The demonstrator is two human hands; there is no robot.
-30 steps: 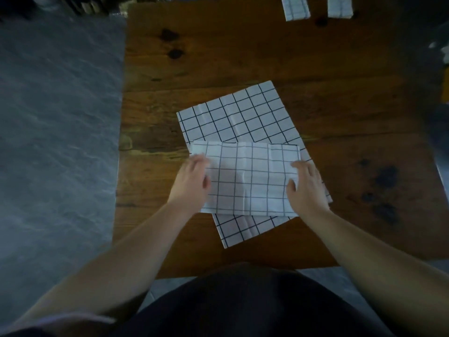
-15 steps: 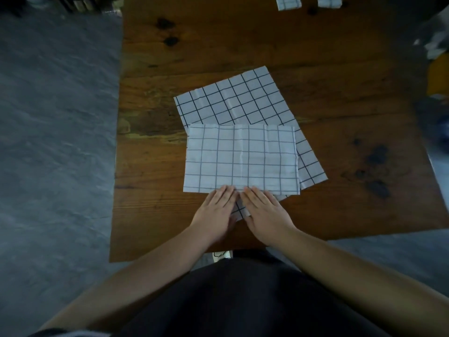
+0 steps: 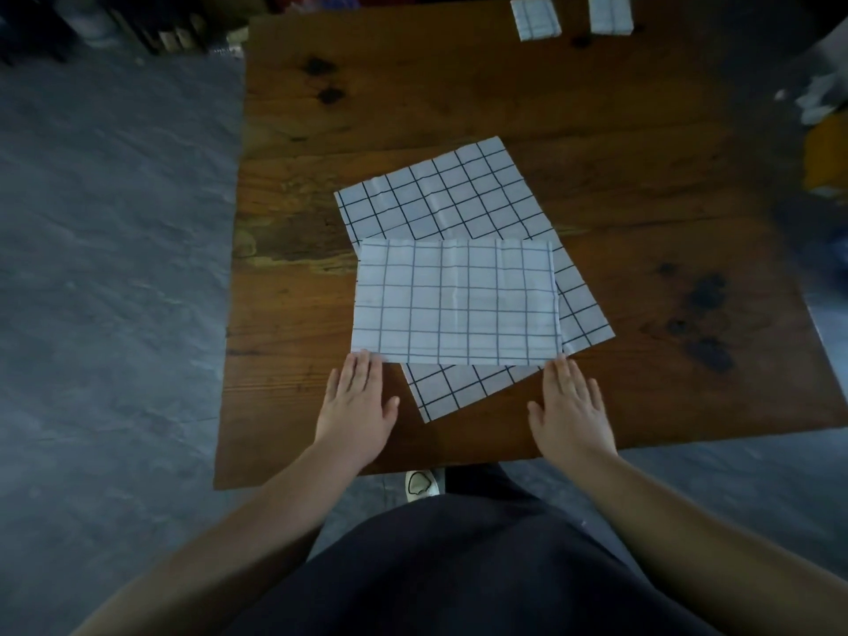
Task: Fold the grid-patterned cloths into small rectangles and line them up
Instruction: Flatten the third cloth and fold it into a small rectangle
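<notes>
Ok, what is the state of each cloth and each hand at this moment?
Top cloth: folded rectangle, flat on the lower cloth.
Lower cloth: unfolded, flat, askew on the table.
Two small cloths: folded, side by side at the far edge.
Left hand: open, fingertips at the top cloth's near left corner.
Right hand: open, fingertips at its near right corner.

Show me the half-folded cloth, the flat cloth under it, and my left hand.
half-folded cloth point(image 3: 456, 302): head view, centre of top layer.
flat cloth point(image 3: 440, 195): head view, exposed far part.
left hand point(image 3: 355, 406): head view, back of hand.
</notes>
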